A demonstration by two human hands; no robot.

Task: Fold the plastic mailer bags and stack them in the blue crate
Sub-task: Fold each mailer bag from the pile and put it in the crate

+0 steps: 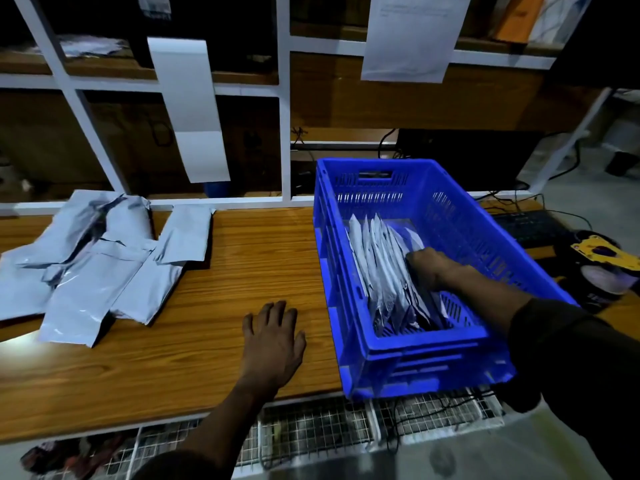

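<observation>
Grey plastic mailer bags (93,261) lie in a loose pile on the left side of the wooden table (242,251). They are flat and not folded, and some lie on top of others. One bag (188,233) at the right edge of the pile reaches up to the back of the table.

Next comes the left hand (273,336). It lies flat on the bare wood with its fingers straight and spread. It holds nothing. It sits between the pile and the blue crate (433,351), close to the crate's left wall.

The crate stands on the right side of the table, and its near end pokes out past the table edge. Inside it, folded bags (377,268) stand on their edges in a row that leans to the left. The right hand (433,268) is down in the crate, right up against the last bag in the row. Its fingers are hidden, so I cannot tell if they hold a bag or only push on it.

Right of the crate are a black keyboard (530,225) and a yellow tape holder (602,252).
</observation>
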